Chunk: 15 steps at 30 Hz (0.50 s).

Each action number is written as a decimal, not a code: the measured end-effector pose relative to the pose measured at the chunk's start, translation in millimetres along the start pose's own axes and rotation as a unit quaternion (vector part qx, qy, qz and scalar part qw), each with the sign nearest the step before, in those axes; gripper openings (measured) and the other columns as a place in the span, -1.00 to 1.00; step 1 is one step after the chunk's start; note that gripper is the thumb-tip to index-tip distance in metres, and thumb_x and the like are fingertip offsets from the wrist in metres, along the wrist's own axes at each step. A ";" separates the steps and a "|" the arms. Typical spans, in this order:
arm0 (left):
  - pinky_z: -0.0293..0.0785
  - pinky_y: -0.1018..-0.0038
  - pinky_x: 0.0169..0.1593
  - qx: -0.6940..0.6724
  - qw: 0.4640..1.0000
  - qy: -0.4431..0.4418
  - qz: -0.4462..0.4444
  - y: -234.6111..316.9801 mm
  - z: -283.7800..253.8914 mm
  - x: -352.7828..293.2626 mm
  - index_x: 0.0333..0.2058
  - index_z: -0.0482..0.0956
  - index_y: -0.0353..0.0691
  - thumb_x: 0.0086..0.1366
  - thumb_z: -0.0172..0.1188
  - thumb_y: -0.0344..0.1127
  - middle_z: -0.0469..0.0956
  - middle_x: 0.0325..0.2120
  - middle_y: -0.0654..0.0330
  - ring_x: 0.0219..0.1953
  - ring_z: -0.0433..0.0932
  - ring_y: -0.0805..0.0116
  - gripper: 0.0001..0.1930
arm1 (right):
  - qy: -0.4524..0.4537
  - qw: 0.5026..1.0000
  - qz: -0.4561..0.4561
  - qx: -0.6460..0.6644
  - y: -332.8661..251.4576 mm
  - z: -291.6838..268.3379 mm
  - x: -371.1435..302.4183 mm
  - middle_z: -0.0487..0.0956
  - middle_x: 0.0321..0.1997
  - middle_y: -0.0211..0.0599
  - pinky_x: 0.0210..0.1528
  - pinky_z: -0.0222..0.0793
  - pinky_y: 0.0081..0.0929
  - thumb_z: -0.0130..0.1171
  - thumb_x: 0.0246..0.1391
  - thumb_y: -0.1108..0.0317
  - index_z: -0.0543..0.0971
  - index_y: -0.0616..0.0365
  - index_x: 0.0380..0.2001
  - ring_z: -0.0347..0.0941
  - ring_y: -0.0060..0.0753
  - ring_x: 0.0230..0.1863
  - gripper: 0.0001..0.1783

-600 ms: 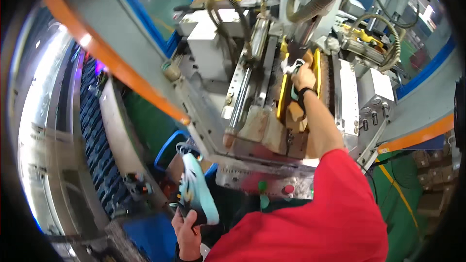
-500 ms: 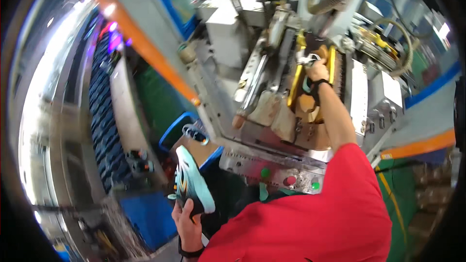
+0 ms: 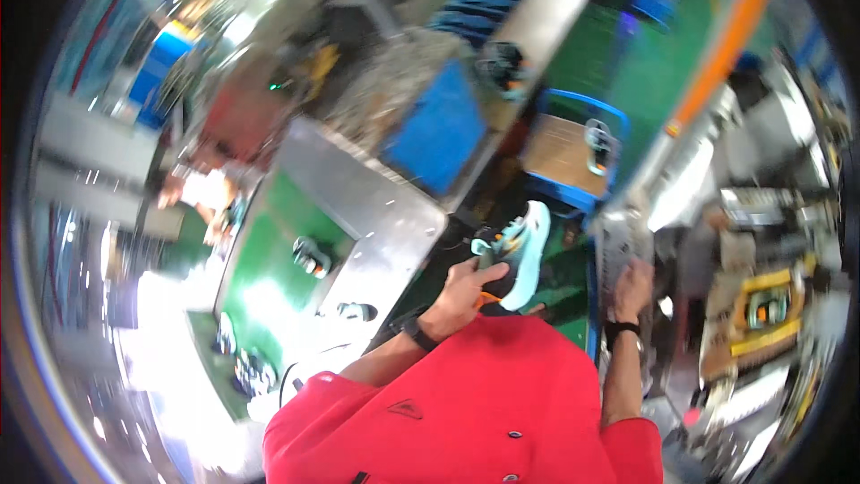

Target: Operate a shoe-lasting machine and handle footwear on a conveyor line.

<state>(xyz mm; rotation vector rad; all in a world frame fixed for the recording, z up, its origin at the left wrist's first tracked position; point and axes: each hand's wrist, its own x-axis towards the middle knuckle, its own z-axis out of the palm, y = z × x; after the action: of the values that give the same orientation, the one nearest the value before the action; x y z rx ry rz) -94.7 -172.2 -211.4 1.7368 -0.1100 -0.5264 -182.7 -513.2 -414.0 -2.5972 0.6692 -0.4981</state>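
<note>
While the view is badly smeared, the left hand plainly grips a pale shoe, fingers wrapped at its heel end, sole turned outward, toe pointing up and away. Holding it by the heel probably keeps the upper free. Shoe sits just left of the grey machine edge. Right hand rests on that edge, fingers curled; whether it clasps anything I cannot tell, likely steadying. Left of the shoe lies a steel table; beyond it a blue cart.

Green belt with a shoe, steel table beside
</note>
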 end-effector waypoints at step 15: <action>0.60 0.26 -0.22 -0.368 0.755 0.530 -0.119 -219.9 -307.8 3.1 -0.22 0.56 -0.44 0.04 0.35 -0.52 0.62 -0.31 0.06 -0.31 0.63 0.20 -0.71 | 0.107 0.987 -0.087 0.085 -120.3 -23.0 165.0 0.61 -0.13 -0.05 -0.07 0.45 -0.38 0.13 0.21 0.32 0.56 0.31 -0.06 0.55 -0.17 -0.11 -0.69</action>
<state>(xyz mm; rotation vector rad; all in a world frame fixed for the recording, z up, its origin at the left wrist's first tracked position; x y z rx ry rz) -13.8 157.9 -377.5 1.0293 1.0165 0.2992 -12.2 -509.7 -299.3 -2.4729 0.4446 -0.8610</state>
